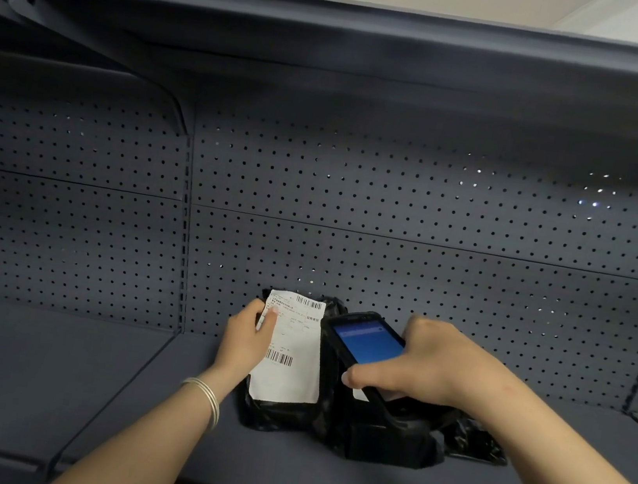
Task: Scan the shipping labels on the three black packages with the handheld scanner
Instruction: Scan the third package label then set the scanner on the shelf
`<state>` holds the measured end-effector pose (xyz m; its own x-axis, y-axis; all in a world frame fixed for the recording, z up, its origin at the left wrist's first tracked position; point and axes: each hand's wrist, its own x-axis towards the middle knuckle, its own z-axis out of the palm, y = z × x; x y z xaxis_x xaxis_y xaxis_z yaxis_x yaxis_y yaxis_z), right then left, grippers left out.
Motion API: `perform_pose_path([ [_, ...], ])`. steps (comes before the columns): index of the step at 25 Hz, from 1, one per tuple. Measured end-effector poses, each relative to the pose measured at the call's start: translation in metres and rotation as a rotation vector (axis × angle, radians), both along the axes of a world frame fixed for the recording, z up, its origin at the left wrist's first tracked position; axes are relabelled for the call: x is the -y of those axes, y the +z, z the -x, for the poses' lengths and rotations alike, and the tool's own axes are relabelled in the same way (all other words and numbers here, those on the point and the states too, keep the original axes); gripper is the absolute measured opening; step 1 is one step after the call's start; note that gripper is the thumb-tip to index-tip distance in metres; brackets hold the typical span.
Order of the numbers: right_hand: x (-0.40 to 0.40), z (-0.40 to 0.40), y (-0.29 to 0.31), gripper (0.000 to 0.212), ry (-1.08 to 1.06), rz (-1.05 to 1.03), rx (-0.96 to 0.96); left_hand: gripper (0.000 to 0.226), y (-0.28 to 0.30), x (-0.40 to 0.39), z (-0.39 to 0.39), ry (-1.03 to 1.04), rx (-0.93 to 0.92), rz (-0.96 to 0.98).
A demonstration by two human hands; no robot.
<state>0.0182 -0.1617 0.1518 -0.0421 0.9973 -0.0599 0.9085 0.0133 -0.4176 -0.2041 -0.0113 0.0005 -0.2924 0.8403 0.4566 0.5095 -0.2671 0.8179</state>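
Observation:
A black package (276, 414) stands tilted up on the shelf, its white shipping label (294, 365) with two barcodes facing me. My left hand (248, 338) grips the package's left edge, fingers over the label's upper left corner. My right hand (429, 366) holds the black handheld scanner (367, 341), whose blue screen is lit; its head sits just right of the label. More black packaging (478, 436) lies under and behind the scanner on the right; how many packages are there I cannot tell.
The dark grey shelf (147, 402) runs left and right, with a seam left of the packages. A perforated back panel (434, 225) rises behind. Another shelf (338, 35) overhangs above. A silver bangle (205, 398) circles my left wrist.

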Motion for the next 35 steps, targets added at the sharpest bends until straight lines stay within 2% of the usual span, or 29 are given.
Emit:
perform_pose_path([
  [4,-0.007,0.003,-0.003,0.051,-0.017,0.001,-0.019,0.029,-0.013,-0.016,0.003,-0.007,0.013,0.124],
  [9,-0.024,0.005,-0.012,0.060,-0.058,0.003,-0.030,0.022,-0.023,-0.027,0.008,-0.089,0.047,0.156],
  [16,-0.046,0.017,-0.026,0.056,-0.089,0.023,-0.032,0.021,-0.031,-0.042,0.015,-0.178,-0.043,0.288],
  [21,-0.055,0.019,-0.033,0.059,-0.098,0.017,-0.016,0.028,-0.030,-0.042,0.014,-0.112,0.080,0.263],
  [24,-0.061,0.008,-0.037,0.064,-0.102,0.022,-0.062,0.036,-0.026,-0.036,0.011,-0.110,0.147,0.175],
  [27,-0.068,-0.013,-0.041,0.071,-0.119,0.004,-0.091,0.035,-0.008,-0.024,-0.004,-0.162,0.203,0.075],
  [35,-0.076,-0.113,-0.046,0.072,-0.173,-0.030,-0.121,0.027,0.026,0.005,-0.108,-0.327,0.220,-0.007],
])
